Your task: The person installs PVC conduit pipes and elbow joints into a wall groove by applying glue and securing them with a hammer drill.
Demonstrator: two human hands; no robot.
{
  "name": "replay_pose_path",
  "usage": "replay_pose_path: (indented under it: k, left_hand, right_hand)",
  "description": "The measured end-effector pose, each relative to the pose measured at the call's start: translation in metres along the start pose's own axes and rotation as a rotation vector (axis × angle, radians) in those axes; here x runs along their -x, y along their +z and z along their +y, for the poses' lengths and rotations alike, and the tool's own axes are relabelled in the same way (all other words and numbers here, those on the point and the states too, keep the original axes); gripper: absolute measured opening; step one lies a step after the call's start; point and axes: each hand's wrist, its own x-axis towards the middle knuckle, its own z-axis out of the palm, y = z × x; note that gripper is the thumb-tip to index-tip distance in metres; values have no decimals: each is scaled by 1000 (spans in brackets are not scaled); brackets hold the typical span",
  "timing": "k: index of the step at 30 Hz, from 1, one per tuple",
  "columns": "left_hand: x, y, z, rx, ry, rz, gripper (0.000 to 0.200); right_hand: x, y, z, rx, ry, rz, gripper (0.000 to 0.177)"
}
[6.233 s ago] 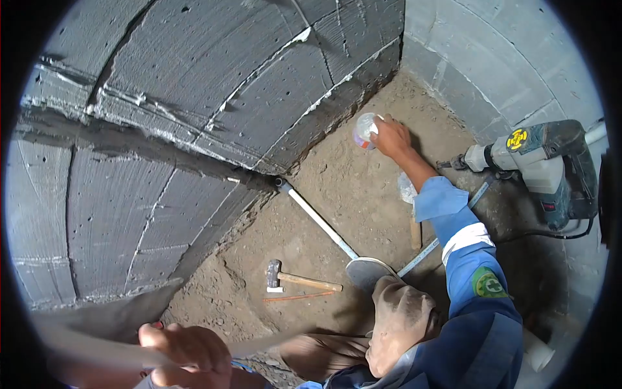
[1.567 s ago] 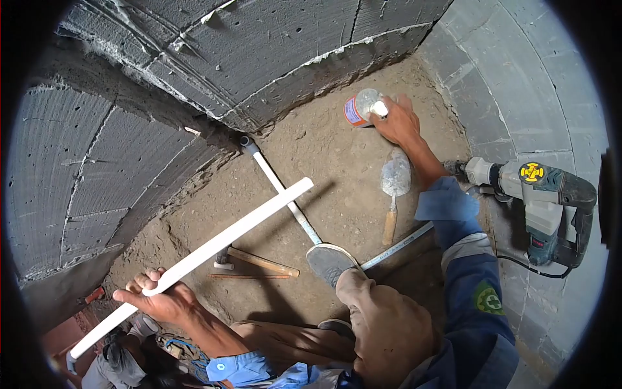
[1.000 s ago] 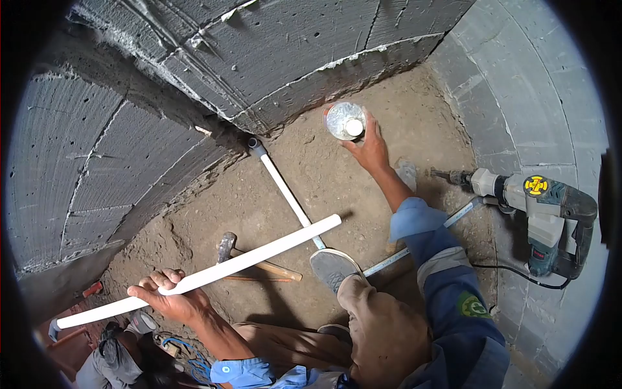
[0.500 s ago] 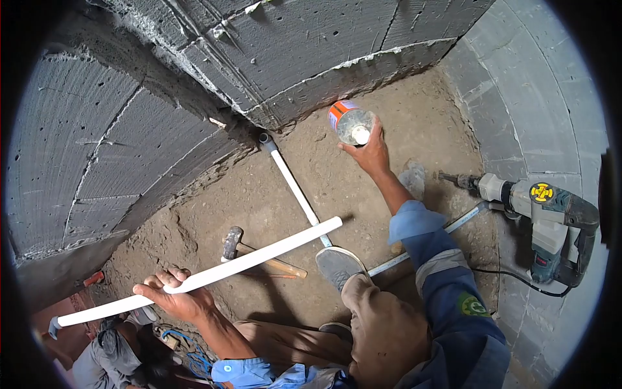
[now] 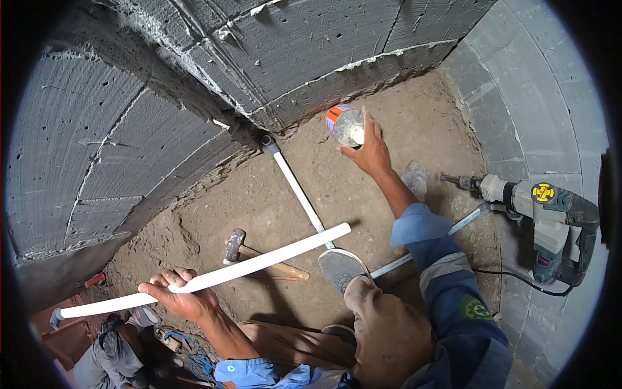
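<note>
My left hand is wrapped around a long white plastic pipe, held aslant above the floor. A grey elbow fitting sits on the pipe's far left end. Near the back wall, my right hand grips a clear bottle with an orange label, its fingers around the pale top end. The bottle is tilted, with its base toward the wall. Below the held pipe's right end, a thinner white pipe lies on the dirt, with a grey elbow at the wall corner.
A hammer lies on the ground beneath the held pipe. At the right, a rotary hammer drill rests against the block wall, its cable trailing. Another pipe runs along the floor. A crouching person is at lower left.
The held pipe has shifted slightly right, along with my left hand. My right hand and the bottle have moved a little to the left.
</note>
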Motion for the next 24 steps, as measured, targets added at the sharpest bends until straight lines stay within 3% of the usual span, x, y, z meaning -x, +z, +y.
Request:
replay_pose_path:
  k: [4, 7, 9, 10, 12, 19, 22, 23, 24]
  left_hand:
    - [-2, -6, -2, -6, 19, -29, 39]
    - [3, 2, -1, -24, 7, 20, 39]
    - [4, 3, -3, -38, -3, 55, 40]
    - [2, 0, -6, -30, 15, 33, 40]
    - [0, -1, -9, -23, 30, 7, 40]
    - [-11, 7, -16, -27, 25, 36, 43]
    - [-13, 11, -27, 5, 51, -6, 43]
    - [-13, 13, -30, 3, 47, -4, 43]
    - [-12, 19, -31, 3, 50, -3, 43]
  right_hand:
    - [10, -19, -12, 51, 27, 36, 121]
    - [20, -25, -8, 37, -28, 170, 106]
    - [25, -23, -2, 129, -47, 165, 79]
    - [24, -19, 3, 131, -46, 164, 79]
    - [20, -14, 8, 117, -216, 215, 57]
    - [33, -51, -11, 121, -346, 333, 47]
    - [41, -57, -3, -310, -127, 413, 45]
    - [47, -62, 3, -307, -125, 409, 45]
    - [57, -77, -8, -616, -1, 331, 42]
